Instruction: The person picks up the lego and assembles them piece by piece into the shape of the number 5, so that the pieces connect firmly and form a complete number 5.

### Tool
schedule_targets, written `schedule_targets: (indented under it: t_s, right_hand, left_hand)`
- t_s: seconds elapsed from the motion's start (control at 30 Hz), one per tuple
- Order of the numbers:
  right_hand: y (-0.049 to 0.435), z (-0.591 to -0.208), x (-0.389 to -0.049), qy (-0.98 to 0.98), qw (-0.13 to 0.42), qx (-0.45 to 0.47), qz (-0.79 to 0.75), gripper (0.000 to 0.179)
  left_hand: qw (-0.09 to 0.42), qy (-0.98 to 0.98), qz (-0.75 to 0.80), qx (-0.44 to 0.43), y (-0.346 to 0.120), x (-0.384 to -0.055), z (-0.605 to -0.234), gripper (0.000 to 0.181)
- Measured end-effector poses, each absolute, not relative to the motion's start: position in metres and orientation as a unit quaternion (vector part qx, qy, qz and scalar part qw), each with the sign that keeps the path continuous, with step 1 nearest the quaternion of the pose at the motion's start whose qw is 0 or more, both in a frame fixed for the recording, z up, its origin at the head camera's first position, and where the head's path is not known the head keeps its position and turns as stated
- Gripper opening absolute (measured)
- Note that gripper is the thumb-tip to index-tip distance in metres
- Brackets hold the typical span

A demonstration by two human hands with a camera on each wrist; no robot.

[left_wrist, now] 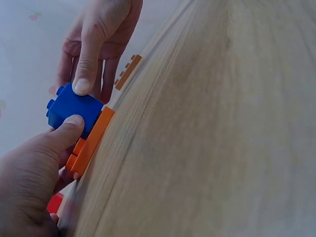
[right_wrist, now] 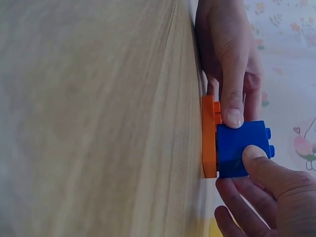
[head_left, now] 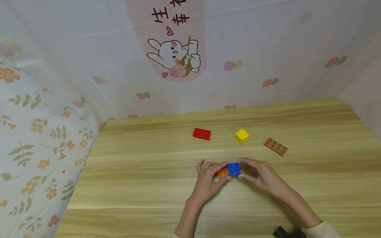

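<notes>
A blue building brick [head_left: 234,169] stands over the right half of an orange studded plate [head_left: 222,173], whose left studs show bare. In the left wrist view a thin dark gap lies between the blue brick [left_wrist: 74,106] and the orange plate [left_wrist: 94,143]. My left hand [head_left: 205,181] pinches the brick's left side, its thumb at the near face. From the right, my right hand [head_left: 266,177] pinches the same brick between thumb and fingers. Both thumbs press the blue brick [right_wrist: 237,148] in the right wrist view, where the orange plate [right_wrist: 209,140] rests on the table.
Behind the hands lie a red brick [head_left: 202,134], a yellow brick [head_left: 242,136] and a brown studded plate [head_left: 275,146]. A black object [head_left: 288,232] sits at the near edge by the right sleeve. Patterned cloth [head_left: 253,49] hangs behind the wooden table [head_left: 134,178].
</notes>
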State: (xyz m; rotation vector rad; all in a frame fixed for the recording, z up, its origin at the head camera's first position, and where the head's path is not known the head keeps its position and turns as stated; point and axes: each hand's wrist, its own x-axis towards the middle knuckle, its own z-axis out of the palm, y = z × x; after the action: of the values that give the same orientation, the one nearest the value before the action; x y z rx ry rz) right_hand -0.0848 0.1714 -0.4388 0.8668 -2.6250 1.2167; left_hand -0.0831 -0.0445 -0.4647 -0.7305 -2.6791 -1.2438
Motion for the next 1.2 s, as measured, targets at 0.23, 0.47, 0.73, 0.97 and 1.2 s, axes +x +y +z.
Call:
schedule_targets:
  t_s: [0.23,0.47,0.73,0.97,1.2]
  right_hand:
    - [0.176,-0.442,-0.084,-0.876,0.063,0.276,0.390,0.043]
    - [0.177,-0.443,-0.083,-0.875,0.075,0.271,0.394,0.043]
    - [0.179,-0.450,-0.083,-0.875,0.080,0.258,0.401,0.044]
    - [0.178,-0.452,-0.083,-0.872,0.080,0.261,0.406,0.045]
    - [0.173,-0.453,-0.082,-0.868,0.091,0.267,0.408,0.047]
  left_hand:
    - [0.057,-0.880,-0.402,-0.245,-0.042,-0.084,-0.465,0.042]
    - [0.059,-0.881,-0.401,-0.245,-0.040,-0.085,-0.465,0.042]
    - [0.061,-0.884,-0.396,-0.242,-0.040,-0.084,-0.465,0.043]
    - [0.057,-0.885,-0.394,-0.243,-0.042,-0.083,-0.465,0.042]
    - [0.059,-0.881,-0.400,-0.248,-0.046,-0.082,-0.465,0.042]
